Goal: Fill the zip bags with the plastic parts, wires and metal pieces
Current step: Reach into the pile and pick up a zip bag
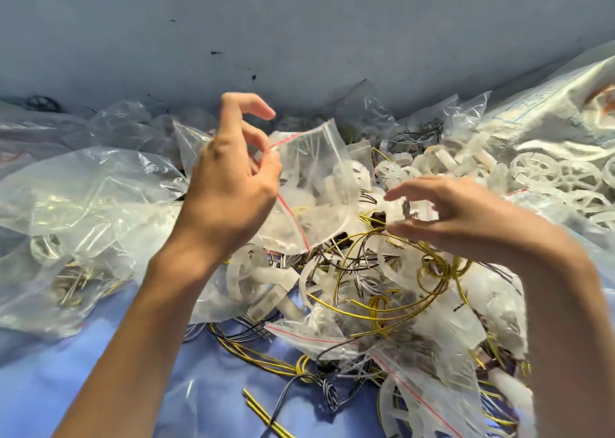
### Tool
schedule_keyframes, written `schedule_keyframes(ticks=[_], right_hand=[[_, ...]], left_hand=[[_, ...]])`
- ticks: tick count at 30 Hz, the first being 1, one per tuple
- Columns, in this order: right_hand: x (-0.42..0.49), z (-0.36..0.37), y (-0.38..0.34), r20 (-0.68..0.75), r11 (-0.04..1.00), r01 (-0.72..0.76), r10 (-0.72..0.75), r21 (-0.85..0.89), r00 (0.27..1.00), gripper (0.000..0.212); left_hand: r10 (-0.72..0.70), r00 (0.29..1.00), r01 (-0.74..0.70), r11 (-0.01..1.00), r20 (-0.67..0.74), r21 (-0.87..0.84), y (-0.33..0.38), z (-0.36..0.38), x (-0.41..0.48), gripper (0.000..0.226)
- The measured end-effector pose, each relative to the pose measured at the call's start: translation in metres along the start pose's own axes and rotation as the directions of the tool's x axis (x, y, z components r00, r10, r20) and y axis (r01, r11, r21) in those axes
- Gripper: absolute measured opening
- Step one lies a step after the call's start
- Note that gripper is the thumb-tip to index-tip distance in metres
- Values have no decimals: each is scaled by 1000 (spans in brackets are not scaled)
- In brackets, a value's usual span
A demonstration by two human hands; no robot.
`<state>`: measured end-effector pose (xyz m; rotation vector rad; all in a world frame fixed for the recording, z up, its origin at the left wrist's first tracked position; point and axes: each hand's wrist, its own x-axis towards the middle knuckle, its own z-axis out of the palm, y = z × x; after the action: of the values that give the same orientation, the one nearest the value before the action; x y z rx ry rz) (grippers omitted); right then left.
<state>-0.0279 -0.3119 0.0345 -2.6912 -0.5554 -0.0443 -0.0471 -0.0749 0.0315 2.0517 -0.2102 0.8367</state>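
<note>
**Clear zip bag pinched open above the heap**

Head view: the left hand (229,184) is pinching the red-striped rim of a clear zip bag (316,178) between thumb and forefinger. It is holding the bag raised with the mouth gaping toward the right, and pale plastic pieces are showing through the film. The right hand (466,214) is hovering just beside that mouth, fingers and thumb curling toward each other. Blur is hiding whether anything translucent is sitting between them. The two hands are apart, not touching.

Beneath them, yellow-and-black wires (382,304) are lying tangled with white plastic parts (266,281) and further zip bags (416,394) on a blue cloth (100,371). White spoked plastic wheels (549,171) are lying heaped at the far right, beside a woven white sack (549,105). Filled clear bags (66,204) are lying to the left, near a grey wall (299,21).
</note>
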Motion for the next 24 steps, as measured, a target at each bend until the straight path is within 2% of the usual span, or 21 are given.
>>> schedule_keyframes(ticks=[3,5,9,12,16,20,22,24], right_hand=[[1,3,2,105,998,-9,16,-62,994,46],[4,5,4,91,998,-29,33,-50,995,44],[11,8,10,-93,989,-147,144,-26,985,29],[8,6,15,-43,979,-185,189,81,981,12],[2,0,19,59,977,-210,207,48,977,27],[-1,-4,18,75,981,-193,191,14,979,23],[-3,-7,16,2,990,-140,140,-15,990,17],[-5,-11,13,-207,995,-102,97,-11,973,15]], left_hand=[[43,997,-42,999,-69,13,1,7,-3,31],[77,994,-72,995,-73,74,2,9,-4,28],[44,995,-54,992,94,111,1,12,-6,37],[4,983,-31,990,186,140,0,14,-8,29],[0,977,-32,988,212,150,-2,16,-9,20],[-1,971,-36,988,238,150,-2,17,-10,20],[6,967,-47,987,255,154,-2,17,-10,23],[-2,963,-47,984,271,174,-2,17,-11,31]])
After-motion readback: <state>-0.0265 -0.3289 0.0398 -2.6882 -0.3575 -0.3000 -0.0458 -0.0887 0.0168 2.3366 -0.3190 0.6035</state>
